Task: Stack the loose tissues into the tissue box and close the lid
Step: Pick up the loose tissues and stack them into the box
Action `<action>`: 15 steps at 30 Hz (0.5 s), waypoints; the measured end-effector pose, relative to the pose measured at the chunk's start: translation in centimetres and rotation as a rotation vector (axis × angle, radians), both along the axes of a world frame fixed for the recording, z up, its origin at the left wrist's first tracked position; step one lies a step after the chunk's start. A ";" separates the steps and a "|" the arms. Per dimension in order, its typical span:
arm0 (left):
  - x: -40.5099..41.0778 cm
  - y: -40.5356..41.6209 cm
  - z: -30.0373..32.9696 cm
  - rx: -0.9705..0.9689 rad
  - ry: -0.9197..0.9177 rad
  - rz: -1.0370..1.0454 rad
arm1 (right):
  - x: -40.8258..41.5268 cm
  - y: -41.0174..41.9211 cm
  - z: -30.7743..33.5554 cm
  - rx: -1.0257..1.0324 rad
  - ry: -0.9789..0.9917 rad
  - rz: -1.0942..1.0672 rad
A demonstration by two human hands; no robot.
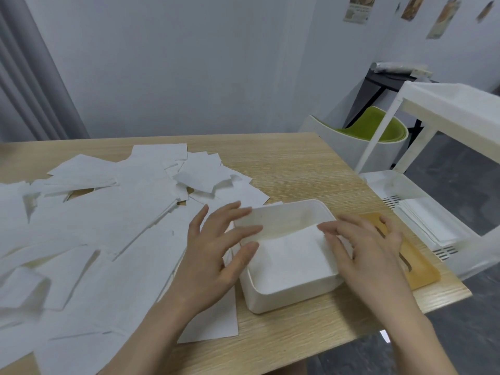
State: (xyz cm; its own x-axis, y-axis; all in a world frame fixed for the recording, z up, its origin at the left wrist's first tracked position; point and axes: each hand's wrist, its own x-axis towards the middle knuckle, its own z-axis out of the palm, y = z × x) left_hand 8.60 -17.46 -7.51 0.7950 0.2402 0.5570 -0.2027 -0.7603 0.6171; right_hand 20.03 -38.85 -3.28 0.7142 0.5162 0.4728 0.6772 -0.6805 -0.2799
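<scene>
A white open tissue box [270, 301] stands on the wooden table [297, 169], with flat white tissues [292, 255] lying inside it. Its yellow-brown lid [419, 269] with a slot lies flat to the right of the box. My left hand [216, 255] hovers at the box's left rim, fingers spread and straight over the edge. Over the box's right rim is my right hand [362, 247], fingers spread, fingertips at the tissues inside. A wide heap of loose white tissues [108, 226] covers the left half of the table.
A white plastic rack [446, 109] stands right of the table, its lower shelf holding a stack of white tissues [430, 223]. A green and white chair [351, 139] sits beyond the table's far right corner. Grey wall and curtain lie behind.
</scene>
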 end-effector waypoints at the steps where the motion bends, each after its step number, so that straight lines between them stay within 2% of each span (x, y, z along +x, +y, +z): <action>1: -0.2 0.1 0.0 -0.063 0.015 0.002 | 0.1 0.2 0.2 -0.038 0.005 0.057; 3: -0.8 0.3 -0.1 -0.250 0.077 -0.015 | 0.7 0.8 1.1 -0.160 0.062 0.214; 5: -1.1 0.6 -0.4 -0.421 0.135 -0.068 | 1.5 1.8 2.1 -0.323 0.227 0.360; 8: -1.1 0.7 -0.8 -0.526 0.173 -0.139 | 2.8 3.6 2.4 -0.499 0.427 0.428; 11: -1.0 0.4 -0.9 -0.590 0.180 -0.162 | 3.7 5.2 1.8 -0.671 0.415 0.437; 15: -1.0 0.7 -0.9 -0.583 0.177 -0.160 | 4.6 5.9 0.7 -0.740 0.350 0.411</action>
State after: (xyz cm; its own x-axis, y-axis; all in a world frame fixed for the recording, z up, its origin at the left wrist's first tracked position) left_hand 7.63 -16.79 -8.40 0.9144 0.3353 0.2267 -0.1426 -0.2571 0.9558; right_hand 24.59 -32.94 -2.56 0.4477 0.8464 -0.2884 0.8643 -0.4923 -0.1029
